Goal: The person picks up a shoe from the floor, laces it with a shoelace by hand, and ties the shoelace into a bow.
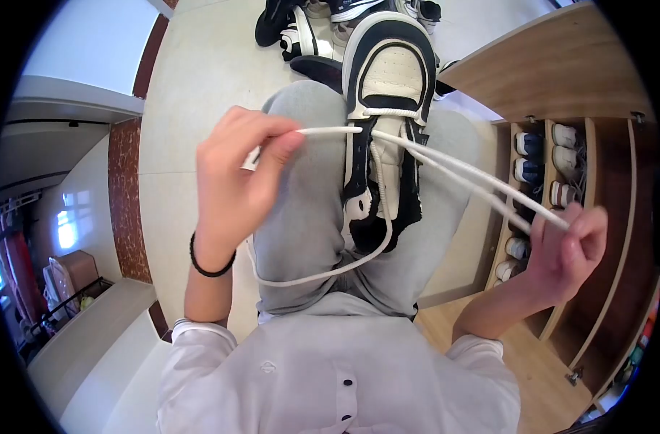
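A black and cream sneaker [393,79] rests across my knees, its toe pointing away from me. White shoelace [460,165] runs through the eyelets near the toe, and the upper eyelets are unlaced. My left hand [244,173] pinches one stretch of the lace, pulled out to the left of the shoe. On the other side, my right hand [570,249] is closed on two strands drawn out to the right. A loose loop of lace hangs over the tongue and down across my lap. Both hands are apart from the shoe itself.
Several other shoes [298,32] lie on the tiled floor [192,108] beyond my knees. To the right stands an open wooden shoe cabinet [590,166] with pairs of shoes on its shelves, its door [561,61] swung out. A white ledge [91,340] is at the left.
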A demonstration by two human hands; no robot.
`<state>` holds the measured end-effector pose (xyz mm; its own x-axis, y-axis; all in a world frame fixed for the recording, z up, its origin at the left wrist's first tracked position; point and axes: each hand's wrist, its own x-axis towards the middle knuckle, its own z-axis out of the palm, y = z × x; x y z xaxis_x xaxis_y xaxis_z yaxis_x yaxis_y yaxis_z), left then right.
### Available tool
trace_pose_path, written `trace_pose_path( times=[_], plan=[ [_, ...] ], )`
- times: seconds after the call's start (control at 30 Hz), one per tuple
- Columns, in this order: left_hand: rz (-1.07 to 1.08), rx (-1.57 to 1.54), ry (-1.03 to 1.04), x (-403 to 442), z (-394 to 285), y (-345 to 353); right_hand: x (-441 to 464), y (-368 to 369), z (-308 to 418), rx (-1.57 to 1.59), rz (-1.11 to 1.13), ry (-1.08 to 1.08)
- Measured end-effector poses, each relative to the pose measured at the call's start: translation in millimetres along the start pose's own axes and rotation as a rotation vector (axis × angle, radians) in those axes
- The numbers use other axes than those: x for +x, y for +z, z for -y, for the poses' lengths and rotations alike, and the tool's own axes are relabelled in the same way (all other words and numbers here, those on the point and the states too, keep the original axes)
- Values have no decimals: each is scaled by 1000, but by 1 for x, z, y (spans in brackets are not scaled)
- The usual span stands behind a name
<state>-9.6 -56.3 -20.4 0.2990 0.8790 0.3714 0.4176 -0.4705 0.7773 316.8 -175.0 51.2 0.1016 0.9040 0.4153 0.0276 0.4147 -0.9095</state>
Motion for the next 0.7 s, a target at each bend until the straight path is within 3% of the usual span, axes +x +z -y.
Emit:
trace_pose_path(
  times=[0.13, 0.2, 0.37, 0.6, 0.7],
  plan=[
    [-52, 32, -32, -11, 15, -24, 31, 23, -3, -53, 11, -143],
    [-149, -54, -165, -23, 26, -37, 40, 44, -5, -85, 44, -205],
    [-287, -165, -371, -62, 89, -84, 58, 76, -13, -250, -8, 124],
    [-316, -179, -633, -144, 206, -114, 67, 84, -51, -303, 181, 180],
    [-338, -140, -782, -164, 233, -111, 66, 84, -64, -543, 283, 14]
  ],
)
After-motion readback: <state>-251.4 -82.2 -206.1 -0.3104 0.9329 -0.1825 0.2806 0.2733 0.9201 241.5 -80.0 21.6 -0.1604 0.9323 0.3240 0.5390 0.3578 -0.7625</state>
